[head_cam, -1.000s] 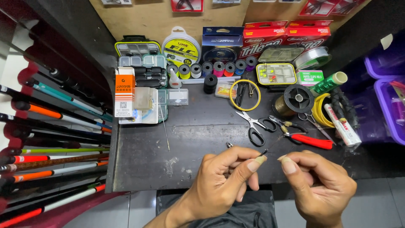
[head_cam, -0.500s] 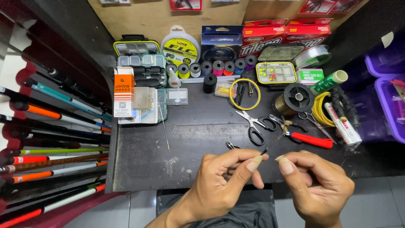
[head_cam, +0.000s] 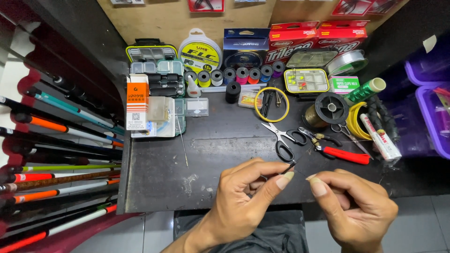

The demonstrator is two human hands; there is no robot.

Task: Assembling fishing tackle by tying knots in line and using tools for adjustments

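My left hand [head_cam: 246,199] pinches a small dark hook-like piece [head_cam: 290,166] between thumb and forefinger, over the front edge of the black worktable [head_cam: 159,182]. My right hand [head_cam: 354,206] is closed just to its right, thumb and fingers pinched as if on a thin line that is too fine to make out. The two hands are a few centimetres apart. Black-handled scissors [head_cam: 283,140] lie on the table just beyond my left hand.
Red-handled pliers [head_cam: 335,150], a dark line spool [head_cam: 328,108], a yellow ring [head_cam: 272,104], small tackle boxes [head_cam: 307,79], thread bobbins [head_cam: 234,75] and boxed line fill the back. Fishing rods [head_cam: 56,140] stand in a rack at left. Purple bins [head_cam: 433,89] sit at right.
Both hands have stayed in nearly the same place; the fingers shifted slightly around the small piece. Nothing on the table moved.
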